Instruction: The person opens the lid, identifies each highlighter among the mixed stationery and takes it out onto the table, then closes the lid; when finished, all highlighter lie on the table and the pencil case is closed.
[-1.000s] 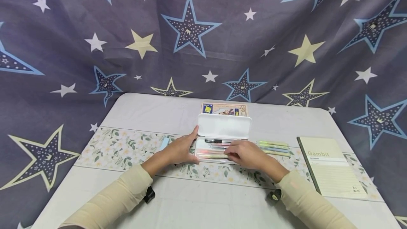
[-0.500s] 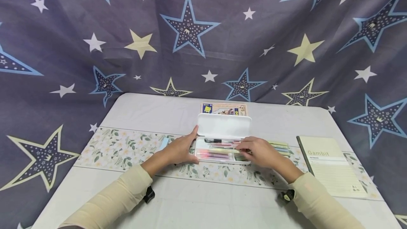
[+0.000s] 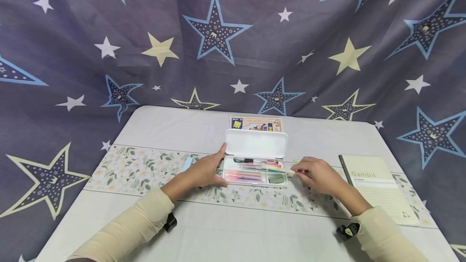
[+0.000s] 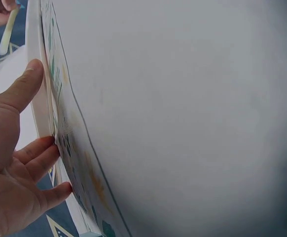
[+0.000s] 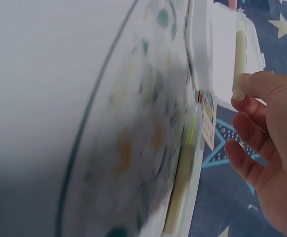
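An open white pencil case stands at the middle of the table, lid raised. It holds a black-gripped pen, several pink and purple pens and a dark green piece. My left hand rests against the left end of the case, thumb at the near corner and fingers fairly straight. Thumb and fingertips of my right hand pinch one end of a pale yellow highlighter, its other end above the case's right side. In the left wrist view the same highlighter appears beyond the case.
A cream notebook lies at the right. Behind the lid is a printed box. A light blue item is partly behind the left hand. Another yellow highlighter lies on the table right of the case. A star-patterned curtain hangs behind.
My right hand has moved rightward from over the case, drawing the yellow highlighter along and revealing the dark green piece. My left hand keeps its place at the case's left end.
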Action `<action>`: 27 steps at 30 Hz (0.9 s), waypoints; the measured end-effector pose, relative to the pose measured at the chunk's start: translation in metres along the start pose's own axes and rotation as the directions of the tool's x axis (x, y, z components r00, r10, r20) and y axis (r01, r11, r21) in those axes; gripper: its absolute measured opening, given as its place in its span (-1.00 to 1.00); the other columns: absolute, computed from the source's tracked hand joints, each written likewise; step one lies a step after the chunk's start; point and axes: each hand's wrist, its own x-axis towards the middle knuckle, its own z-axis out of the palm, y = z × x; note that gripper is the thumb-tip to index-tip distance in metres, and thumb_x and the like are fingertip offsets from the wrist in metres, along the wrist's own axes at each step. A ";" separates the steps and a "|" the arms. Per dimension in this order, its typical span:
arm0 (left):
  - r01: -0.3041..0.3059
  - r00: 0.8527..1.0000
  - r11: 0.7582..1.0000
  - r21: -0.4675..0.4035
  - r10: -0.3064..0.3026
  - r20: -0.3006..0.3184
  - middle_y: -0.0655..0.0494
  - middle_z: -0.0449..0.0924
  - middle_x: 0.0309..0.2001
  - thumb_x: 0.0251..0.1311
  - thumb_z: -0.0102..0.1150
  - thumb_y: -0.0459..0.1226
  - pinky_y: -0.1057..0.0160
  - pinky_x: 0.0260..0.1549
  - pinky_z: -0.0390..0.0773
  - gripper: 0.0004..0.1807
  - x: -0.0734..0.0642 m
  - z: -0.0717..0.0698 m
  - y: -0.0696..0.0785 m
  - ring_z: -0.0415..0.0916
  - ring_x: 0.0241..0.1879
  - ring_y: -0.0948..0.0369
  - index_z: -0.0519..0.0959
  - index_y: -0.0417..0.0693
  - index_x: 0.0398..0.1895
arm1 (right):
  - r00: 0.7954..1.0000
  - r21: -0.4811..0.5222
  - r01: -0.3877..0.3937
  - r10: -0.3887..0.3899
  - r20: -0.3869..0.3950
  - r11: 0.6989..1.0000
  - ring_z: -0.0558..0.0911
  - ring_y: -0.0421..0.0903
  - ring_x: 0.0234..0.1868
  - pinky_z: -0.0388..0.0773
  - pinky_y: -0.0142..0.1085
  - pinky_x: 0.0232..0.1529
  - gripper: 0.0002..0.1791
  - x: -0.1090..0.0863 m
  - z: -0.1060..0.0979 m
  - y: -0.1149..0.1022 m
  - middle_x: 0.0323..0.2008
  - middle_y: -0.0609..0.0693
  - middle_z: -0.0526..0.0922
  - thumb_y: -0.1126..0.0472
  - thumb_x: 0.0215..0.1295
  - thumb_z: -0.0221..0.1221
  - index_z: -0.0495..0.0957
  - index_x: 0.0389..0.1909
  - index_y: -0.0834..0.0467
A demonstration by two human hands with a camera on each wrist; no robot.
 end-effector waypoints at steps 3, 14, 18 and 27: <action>0.000 1.000 1.000 0.006 -0.001 0.002 -0.04 0.17 0.58 -0.11 0.58 0.17 -0.03 0.50 0.29 0.52 0.000 0.000 0.000 0.25 0.52 -0.04 -0.35 -0.04 0.67 | 1.000 -0.003 -0.016 0.016 -0.009 1.000 0.45 -0.44 -0.43 0.49 -0.44 -0.44 -0.80 -0.008 -0.002 0.006 -0.34 -0.19 0.71 0.31 0.22 0.39 0.78 -0.14 0.05; 0.009 1.000 1.000 0.002 -0.009 0.004 -0.04 0.16 0.59 -0.11 0.58 0.17 -0.01 0.51 0.28 0.52 0.000 0.001 -0.001 0.24 0.53 -0.03 -0.36 -0.02 0.67 | 0.994 -0.018 -0.107 0.107 -0.009 0.994 0.41 -0.49 -0.44 0.48 -0.44 -0.47 -0.76 -0.035 -0.015 0.021 -0.35 -0.25 0.65 0.32 0.20 0.41 0.77 -0.11 0.05; 0.011 1.000 1.000 0.001 -0.011 0.003 -0.03 0.16 0.59 -0.11 0.58 0.18 -0.01 0.51 0.28 0.53 -0.001 0.000 0.000 0.24 0.53 -0.03 -0.37 0.00 0.67 | 0.992 -0.035 -0.124 0.124 -0.003 0.992 0.39 -0.49 -0.45 0.45 -0.43 -0.49 -0.77 -0.043 -0.018 0.028 -0.36 -0.25 0.64 0.32 0.19 0.41 0.77 -0.12 0.07; 0.004 1.000 1.000 -0.006 -0.004 0.001 -0.04 0.16 0.59 -0.12 0.58 0.18 -0.01 0.51 0.28 0.53 0.000 0.001 -0.001 0.24 0.53 -0.02 -0.36 -0.02 0.67 | 0.988 -0.083 -0.151 0.151 0.000 0.985 0.44 -0.47 -0.43 0.49 -0.41 -0.47 -0.77 -0.060 -0.020 0.041 -0.36 -0.24 0.65 0.32 0.17 0.42 0.77 -0.14 0.05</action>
